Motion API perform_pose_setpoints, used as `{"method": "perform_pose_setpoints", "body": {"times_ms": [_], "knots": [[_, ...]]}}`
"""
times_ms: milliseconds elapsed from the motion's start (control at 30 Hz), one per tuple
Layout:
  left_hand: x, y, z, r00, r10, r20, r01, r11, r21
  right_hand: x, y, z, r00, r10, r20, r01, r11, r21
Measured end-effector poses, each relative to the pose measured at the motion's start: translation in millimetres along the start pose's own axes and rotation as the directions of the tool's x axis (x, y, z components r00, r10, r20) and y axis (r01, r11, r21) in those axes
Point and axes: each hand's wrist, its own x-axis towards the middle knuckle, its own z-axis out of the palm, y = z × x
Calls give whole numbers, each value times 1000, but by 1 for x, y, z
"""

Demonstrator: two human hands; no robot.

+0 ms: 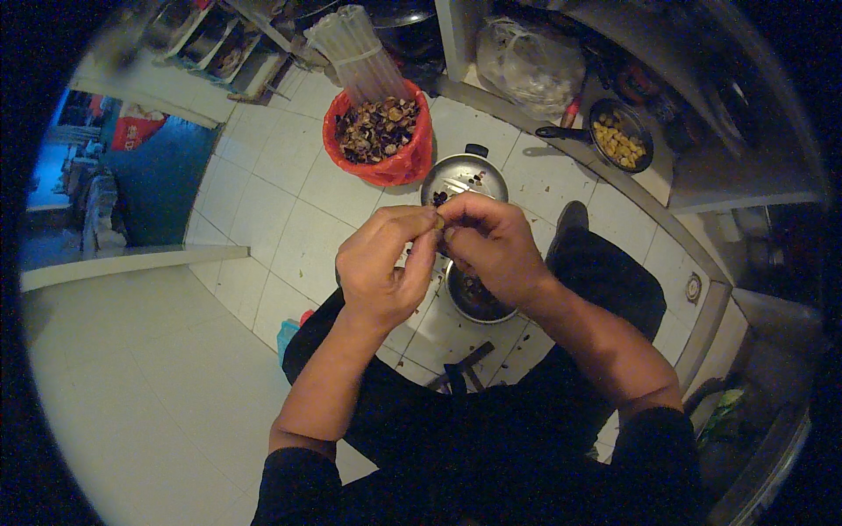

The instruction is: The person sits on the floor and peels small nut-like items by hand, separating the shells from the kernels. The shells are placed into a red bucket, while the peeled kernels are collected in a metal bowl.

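A small yellowish piece of food (439,223), perhaps a nut kernel, is pinched between the fingertips of both hands. My left hand (381,263) grips it from the left with thumb and forefinger. From the other side, my right hand (496,246) has its bent fingers and thumb at the same piece, partly hiding it. Below them on the floor sits a shallow metal pan (437,172) with dark bits and what looks like a knife (458,185) in it. Nearer to me, partly under my right hand, stands a dark round bowl or pan (483,306) with brownish contents.
A red-lined bin (378,174) is heaped with brown shells; a bundle of clear plastic tubes or sleeves (365,59) stands in it. At right, a frying pan (648,154) of yellow pieces rests on a ledge, near a plastic bag (529,66). Scraps litter the tiled floor (335,210).
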Motion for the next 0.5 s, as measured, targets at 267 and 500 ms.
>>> {"method": "perform_pose_setpoints", "body": {"times_ms": [267, 500], "knots": [[-12, -1, 1, 896, -437, 75, 426, 802, -419, 0, -2, 2, 998, -55, -9, 53, 994, -99], [-6, -4, 7, 910, -404, 93, 403, 809, -427, 5, 2, -1, 993, -99, -65, 86, 980, -182]]}}
